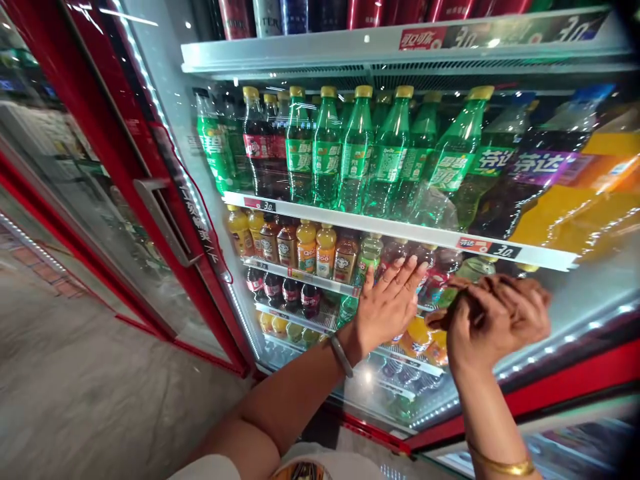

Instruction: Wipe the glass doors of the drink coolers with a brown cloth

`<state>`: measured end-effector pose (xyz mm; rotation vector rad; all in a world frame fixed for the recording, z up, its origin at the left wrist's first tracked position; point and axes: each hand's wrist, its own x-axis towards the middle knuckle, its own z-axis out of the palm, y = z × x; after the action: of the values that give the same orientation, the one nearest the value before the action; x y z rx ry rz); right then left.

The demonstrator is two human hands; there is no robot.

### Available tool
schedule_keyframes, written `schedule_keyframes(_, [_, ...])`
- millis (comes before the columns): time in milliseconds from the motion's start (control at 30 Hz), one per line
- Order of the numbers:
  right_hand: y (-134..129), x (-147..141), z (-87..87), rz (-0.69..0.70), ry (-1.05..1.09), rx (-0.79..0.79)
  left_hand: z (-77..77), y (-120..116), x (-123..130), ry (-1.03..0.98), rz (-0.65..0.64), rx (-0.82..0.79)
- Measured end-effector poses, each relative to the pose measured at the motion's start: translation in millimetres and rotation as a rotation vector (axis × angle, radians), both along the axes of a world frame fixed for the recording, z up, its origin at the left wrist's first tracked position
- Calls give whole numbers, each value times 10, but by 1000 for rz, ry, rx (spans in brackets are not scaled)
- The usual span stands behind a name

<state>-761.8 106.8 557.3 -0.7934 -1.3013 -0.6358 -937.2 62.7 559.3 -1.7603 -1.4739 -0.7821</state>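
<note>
My left hand (387, 303), with a grey bangle (342, 355) at the wrist, lies flat with its fingers out. It appears to rest against the glass door of a drinks cooler. Beside it, my right hand (503, 327) is closed around a crumpled brown cloth (474, 285), held near the glass. A gold bracelet (503, 465) circles that wrist. Through the glass, behind the hands, stand small bottles, among them an orange juice bottle (326, 251). Both hands partly hide the lower shelves.
Green soda bottles (356, 150) and dark cola bottles (256, 147) line the upper shelf (350, 217). Cans (367, 13) stand above. On the left, a red door frame (200, 293) carries a metal handle (167, 223). Grey floor (100, 400) spreads at lower left.
</note>
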Motion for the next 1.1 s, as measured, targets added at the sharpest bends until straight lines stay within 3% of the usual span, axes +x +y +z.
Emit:
schedule_keyframes(67, [0,-192,282,-13,55,-4,11,-4,-42,-29,17,15])
schedule_keyframes(133, [-12,-367,386,11,-6,28,14,-1,-95,-29,19,43])
schedule_keyframes(200, [-48,-468,254,58,-157,60,2,1,-169,-6,17,46])
schedule_keyframes(333, [-136,-423,-261,109,-365,20,-42,-16,-363,33,10,28])
schedule_keyframes(400, [-143,-365,-311,92,-330,-13,-47,-30,-449,36,5,38])
schedule_keyframes(467, [-120,-380,-141,62,-206,-17,-30,-41,-512,17,16,49])
schedule_keyframes(567, [-75,-597,280,30,4,30,20,-47,-574,-21,37,76])
schedule_keyframes(633, [-69,-806,430,37,-13,46,38,-50,-612,-26,40,79])
schedule_keyframes(667, [-78,-897,424,52,-77,56,35,-55,-635,-20,37,72])
schedule_keyframes(800, [-163,-1012,-13,127,-324,44,-49,-91,-756,16,28,31])
schedule_keyframes(900, [-201,-905,-238,128,-309,-26,-115,-118,-849,27,8,21])
schedule_keyframes(967, [-198,-888,-124,92,-211,-25,-120,-129,-900,24,-17,10])
schedule_keyframes(1100, [-178,-1152,385,29,-49,21,-54,-153,-1022,-17,-29,2])
